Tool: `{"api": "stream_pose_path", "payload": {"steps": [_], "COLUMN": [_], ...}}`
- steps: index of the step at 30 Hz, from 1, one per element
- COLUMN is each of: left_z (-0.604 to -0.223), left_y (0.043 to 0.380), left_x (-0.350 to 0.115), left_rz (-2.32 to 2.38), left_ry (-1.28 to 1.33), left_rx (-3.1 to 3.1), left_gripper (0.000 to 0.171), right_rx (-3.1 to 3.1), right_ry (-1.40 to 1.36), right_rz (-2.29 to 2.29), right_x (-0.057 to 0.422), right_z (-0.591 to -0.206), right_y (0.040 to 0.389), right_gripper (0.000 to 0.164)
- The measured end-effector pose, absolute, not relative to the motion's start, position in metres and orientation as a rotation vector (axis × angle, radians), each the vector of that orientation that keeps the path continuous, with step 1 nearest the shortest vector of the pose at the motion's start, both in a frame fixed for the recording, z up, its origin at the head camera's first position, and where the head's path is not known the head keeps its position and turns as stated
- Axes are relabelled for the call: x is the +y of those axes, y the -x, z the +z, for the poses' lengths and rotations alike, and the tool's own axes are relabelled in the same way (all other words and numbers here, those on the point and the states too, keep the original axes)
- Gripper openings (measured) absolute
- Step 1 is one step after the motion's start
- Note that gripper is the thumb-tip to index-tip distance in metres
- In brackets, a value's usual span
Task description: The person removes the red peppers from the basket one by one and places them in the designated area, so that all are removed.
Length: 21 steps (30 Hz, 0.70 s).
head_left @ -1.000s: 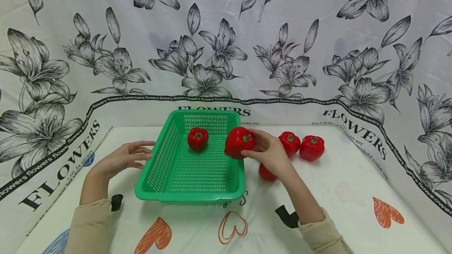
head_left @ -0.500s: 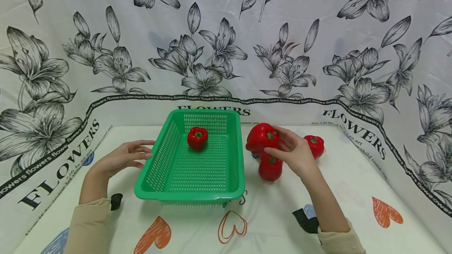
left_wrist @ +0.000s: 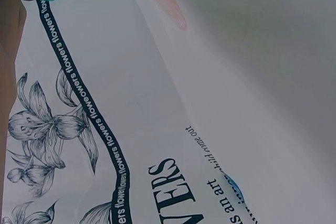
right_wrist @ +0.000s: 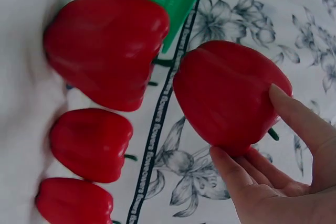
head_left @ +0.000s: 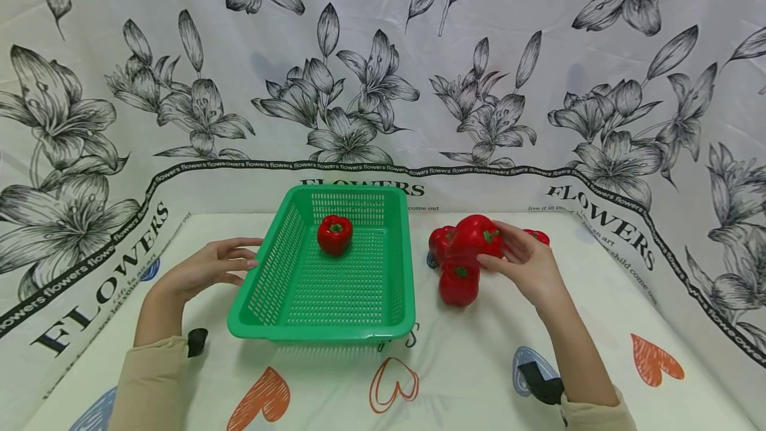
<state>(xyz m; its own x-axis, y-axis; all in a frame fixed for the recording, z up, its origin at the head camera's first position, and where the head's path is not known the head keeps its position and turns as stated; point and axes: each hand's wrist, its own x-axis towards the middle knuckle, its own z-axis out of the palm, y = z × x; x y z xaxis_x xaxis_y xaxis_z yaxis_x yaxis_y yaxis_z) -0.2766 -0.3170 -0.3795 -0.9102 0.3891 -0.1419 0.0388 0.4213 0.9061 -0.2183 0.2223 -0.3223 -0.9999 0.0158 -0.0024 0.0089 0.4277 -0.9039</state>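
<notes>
My right hand [head_left: 532, 265] pinches a red bell pepper [head_left: 475, 241] between thumb and fingers, to the right of the green basket [head_left: 323, 333]. In the right wrist view this held pepper [right_wrist: 231, 93] has its green stem towards the palm. Below and behind it in the head view are other red peppers: one in front [head_left: 459, 287], another farther back [head_left: 441, 243], and one mostly hidden by the hand [head_left: 537, 237]. My left hand [head_left: 206, 265] has its fingertips right at the basket's left rim, fingers extended. A single red pepper [head_left: 334, 235] sits inside the basket.
Patterned white cloth [head_left: 449, 378] covers the table, with hearts printed on it. A flower-print curtain [head_left: 359, 72] stands behind. In the right wrist view, a large pepper [right_wrist: 107, 51] and smaller ones [right_wrist: 92, 145] lie in a line near the basket.
My right hand has carried its pepper rightwards, from over the basket's right rim to above the peppers on the table. The left hand and the basket stay put.
</notes>
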Motion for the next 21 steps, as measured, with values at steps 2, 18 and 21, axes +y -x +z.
{"api": "stream_pose_path", "payload": {"steps": [2,18,21], "left_z": [-0.380,-0.381,-0.381], "left_y": [0.277,0.277,0.278], "left_x": [-0.317,-0.318,-0.318], "left_rz": [1.488,1.474,1.471], "left_ry": [-0.368,-0.371,-0.369], "left_rx": [2.347,2.353,2.354], "left_gripper": [0.065,0.064,0.064], "right_rx": [-2.651,-2.688,-2.700], "right_ry": [0.046,0.218,0.232], "right_rz": [1.662,1.583,1.575], "right_x": [0.229,0.259,0.263], "right_z": [-0.326,-0.341,-0.347], "right_y": [0.218,0.217,0.218], "right_gripper": [0.076,0.078,0.078]}}
